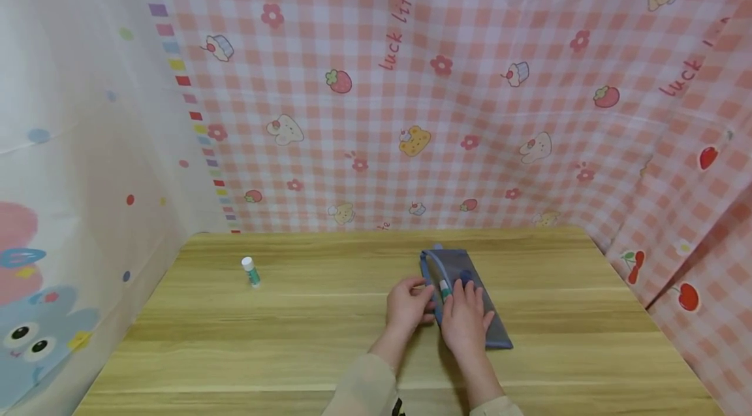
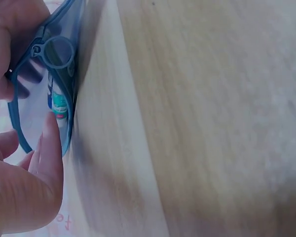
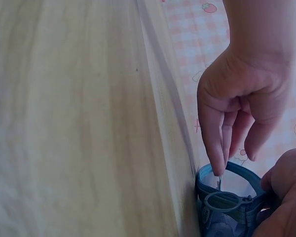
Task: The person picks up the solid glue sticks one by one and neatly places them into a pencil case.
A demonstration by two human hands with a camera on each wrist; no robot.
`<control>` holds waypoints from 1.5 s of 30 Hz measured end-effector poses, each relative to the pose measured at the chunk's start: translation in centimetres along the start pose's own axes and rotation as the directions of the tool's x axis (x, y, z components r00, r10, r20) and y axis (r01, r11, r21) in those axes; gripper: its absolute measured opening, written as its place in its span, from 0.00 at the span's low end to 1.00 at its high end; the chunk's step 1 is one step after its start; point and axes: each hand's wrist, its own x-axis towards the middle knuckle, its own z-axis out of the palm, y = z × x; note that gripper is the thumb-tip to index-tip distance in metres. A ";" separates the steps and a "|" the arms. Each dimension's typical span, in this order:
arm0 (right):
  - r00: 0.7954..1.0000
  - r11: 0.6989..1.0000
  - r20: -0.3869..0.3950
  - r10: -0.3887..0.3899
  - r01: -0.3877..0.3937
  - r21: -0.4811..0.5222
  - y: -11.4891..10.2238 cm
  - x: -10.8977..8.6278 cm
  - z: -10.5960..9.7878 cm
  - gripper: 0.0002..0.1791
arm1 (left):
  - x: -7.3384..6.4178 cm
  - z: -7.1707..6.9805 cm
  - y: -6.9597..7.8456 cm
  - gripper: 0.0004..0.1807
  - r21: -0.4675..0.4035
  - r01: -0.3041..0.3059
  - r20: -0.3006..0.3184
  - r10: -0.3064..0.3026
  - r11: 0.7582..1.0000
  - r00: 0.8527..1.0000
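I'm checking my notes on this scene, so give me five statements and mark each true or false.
1. A glue stick is on the table, apart from the pouch. True.
2. The pouch is closed. False: its opening gapes.
3. The left hand is at the pouch's opening. True.
4. The right hand is nowhere near the pouch. False: the right hand holds it.
5. The loose glue stick's cap is red. False: it is white.

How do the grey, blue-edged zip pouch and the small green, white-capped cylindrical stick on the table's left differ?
The pouch is broad and flattish; the stick is narrow and cylindrical. The pouch is far larger than the stick. The pouch gapes open; the stick is capped. Both are on the wooden table.
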 end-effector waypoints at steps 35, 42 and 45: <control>1.000 1.000 0.009 -0.002 0.002 -0.004 0.1 -0.1 -0.1 0.26 | -0.7 -6.6 1.2 0.21 -0.145 -0.037 -0.074 0.026 0.989 0.997; 1.000 1.000 0.007 -0.003 0.003 0.009 0.1 -0.1 -0.1 0.26 | -1.2 -8.7 1.9 0.21 -0.184 -0.063 -0.101 0.045 0.981 0.994; 1.000 1.000 0.002 -0.007 0.007 0.013 0.0 -0.2 -0.2 0.25 | -0.8 -9.6 1.4 0.22 -0.193 -0.074 -0.132 0.049 0.978 0.990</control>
